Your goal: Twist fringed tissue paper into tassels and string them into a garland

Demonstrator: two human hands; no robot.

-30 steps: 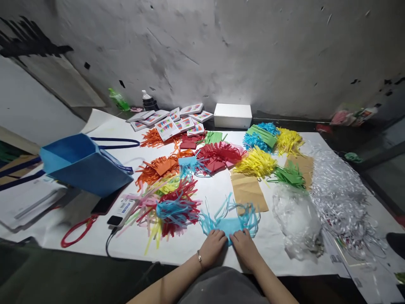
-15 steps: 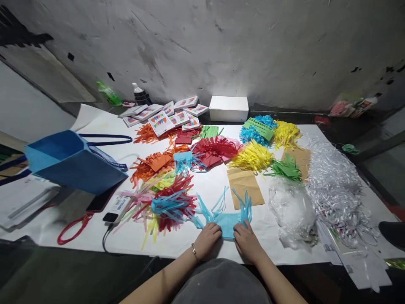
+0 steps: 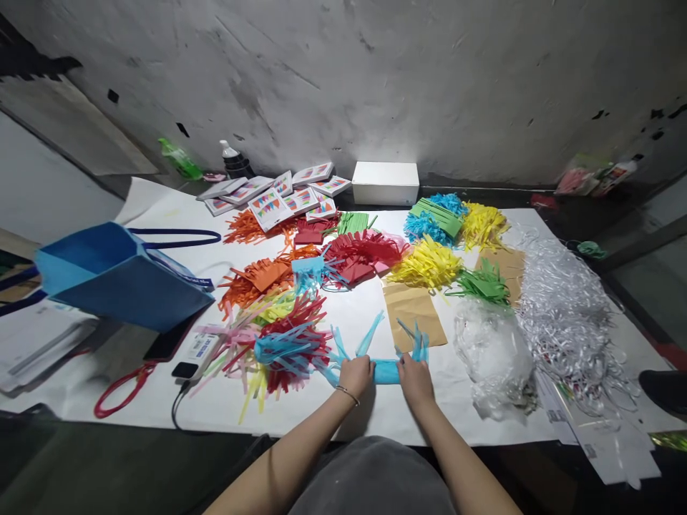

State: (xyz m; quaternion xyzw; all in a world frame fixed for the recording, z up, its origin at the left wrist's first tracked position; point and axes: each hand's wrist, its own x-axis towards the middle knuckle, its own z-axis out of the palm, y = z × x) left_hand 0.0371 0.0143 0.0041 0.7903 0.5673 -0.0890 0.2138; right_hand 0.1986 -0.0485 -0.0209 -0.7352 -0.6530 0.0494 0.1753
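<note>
At the near side of a white-covered table [image 3: 343,311], a person's left hand [image 3: 356,375] and right hand [image 3: 416,383] curl their fingers snugly around opposite ends of a blue paper fringe [image 3: 386,372], its strips splaying away; matching grip and level wrists should keep the band straight. Beyond lie brown paper [image 3: 413,307], then yellow fringe [image 3: 426,262], and farthest, a white box [image 3: 385,183]

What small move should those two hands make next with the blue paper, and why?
Perhaps roll the blue paper over a little, since the left hand and right hand grip either side of its middle band, and its strips spread loose.
</note>
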